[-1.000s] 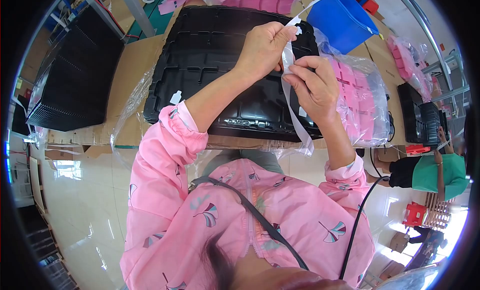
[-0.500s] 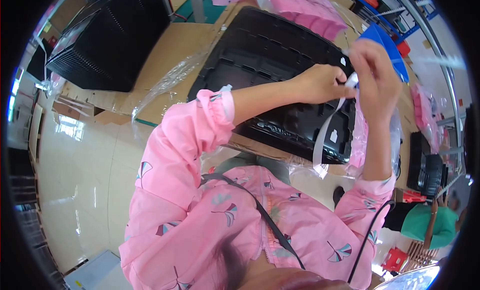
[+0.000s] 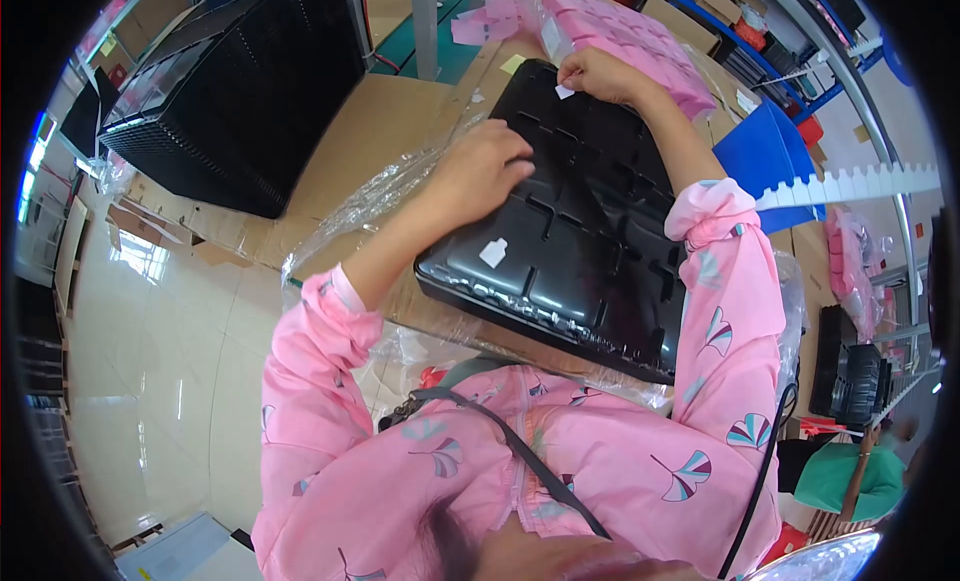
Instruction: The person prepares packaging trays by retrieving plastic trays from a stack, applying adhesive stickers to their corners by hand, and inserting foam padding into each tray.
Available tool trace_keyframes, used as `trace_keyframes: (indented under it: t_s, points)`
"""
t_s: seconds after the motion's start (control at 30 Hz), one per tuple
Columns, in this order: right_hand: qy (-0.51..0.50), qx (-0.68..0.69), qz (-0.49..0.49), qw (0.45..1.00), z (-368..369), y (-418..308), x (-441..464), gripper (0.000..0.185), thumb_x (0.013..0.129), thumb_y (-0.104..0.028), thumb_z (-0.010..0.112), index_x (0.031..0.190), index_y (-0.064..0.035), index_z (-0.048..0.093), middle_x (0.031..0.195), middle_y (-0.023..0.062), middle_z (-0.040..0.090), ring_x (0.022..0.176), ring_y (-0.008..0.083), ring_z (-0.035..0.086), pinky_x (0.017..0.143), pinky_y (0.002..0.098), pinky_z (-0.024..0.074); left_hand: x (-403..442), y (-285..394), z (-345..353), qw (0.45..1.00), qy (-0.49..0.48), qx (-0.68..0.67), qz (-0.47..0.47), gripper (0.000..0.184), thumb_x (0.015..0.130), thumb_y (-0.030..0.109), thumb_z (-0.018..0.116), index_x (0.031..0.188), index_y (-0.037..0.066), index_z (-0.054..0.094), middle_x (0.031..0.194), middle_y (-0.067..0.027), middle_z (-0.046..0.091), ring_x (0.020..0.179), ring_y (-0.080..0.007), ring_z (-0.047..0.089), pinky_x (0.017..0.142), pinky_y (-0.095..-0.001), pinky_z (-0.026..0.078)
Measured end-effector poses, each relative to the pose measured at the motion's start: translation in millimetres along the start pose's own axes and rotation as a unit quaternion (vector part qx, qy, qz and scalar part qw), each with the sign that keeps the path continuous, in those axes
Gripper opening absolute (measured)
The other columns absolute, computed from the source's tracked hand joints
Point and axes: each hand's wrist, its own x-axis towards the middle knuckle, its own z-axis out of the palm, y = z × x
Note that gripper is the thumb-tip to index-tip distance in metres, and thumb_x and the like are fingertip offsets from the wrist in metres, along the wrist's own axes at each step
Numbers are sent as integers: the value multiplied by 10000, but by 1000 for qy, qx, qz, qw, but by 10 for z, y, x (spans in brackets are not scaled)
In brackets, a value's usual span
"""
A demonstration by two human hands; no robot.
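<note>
A black moulded plastic tray (image 3: pixel 590 221) lies with its ribbed side up on the cardboard-covered table. At its far left corner my right hand (image 3: pixel 600 76) pinches a small white label (image 3: pixel 565 92) against or just above the surface. My left hand (image 3: pixel 482 171) is at the tray's left edge, palm down, fingers bent and a little apart, with nothing visible in them. Another white label (image 3: pixel 494 253) is stuck on the tray near its front left corner. My right forearm and sleeve cover part of the tray's right end.
Clear plastic film (image 3: pixel 370 206) lies along the table's left side. A large black stack (image 3: pixel 240 101) stands at left. Pink moulded packaging (image 3: pixel 620 41) lies behind the tray, a blue bin (image 3: pixel 765 161) at right. A person in green (image 3: pixel 850 479) is at far right.
My hands have parted and moved left; they were together on a white strip, which is no longer visible. The labels in view are now at the tray's left end instead of its right.
</note>
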Motion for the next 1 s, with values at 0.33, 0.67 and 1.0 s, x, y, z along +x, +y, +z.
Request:
trace_keyframes:
  t_s: [0.33, 0.67, 1.0]
  points:
    - [-99, -56, -14, 993, 17, 82, 401, 137, 747, -114, 614, 835, -13, 647, 802, 122, 649, 765, 231, 606, 681, 336, 464, -44, 55, -15, 998, -41, 50, -6, 220, 803, 196, 596, 944, 31, 628, 1048, -113, 596, 1116, -307, 480, 931, -397, 379]
    - [-85, -135, -16, 987, 71, -68, 454, 104, 715, -87, 597, 784, -33, 652, 746, 144, 637, 732, 277, 612, 666, 362, 470, -81, 47, -1, 999, -12, 36, 1, 220, 789, 211, 610, 911, 29, 633, 986, -101, 608, 1092, -301, 491, 906, -400, 386]
    - [-9, -188, 39, 981, 135, -170, 262, 163, 731, -184, 626, 850, -76, 654, 860, 121, 641, 852, 295, 606, 721, 398, 474, -77, 69, -35, 999, -37, 25, -19, 254, 776, 219, 632, 924, 12, 632, 1045, -125, 602, 1120, -312, 482, 930, -391, 386]
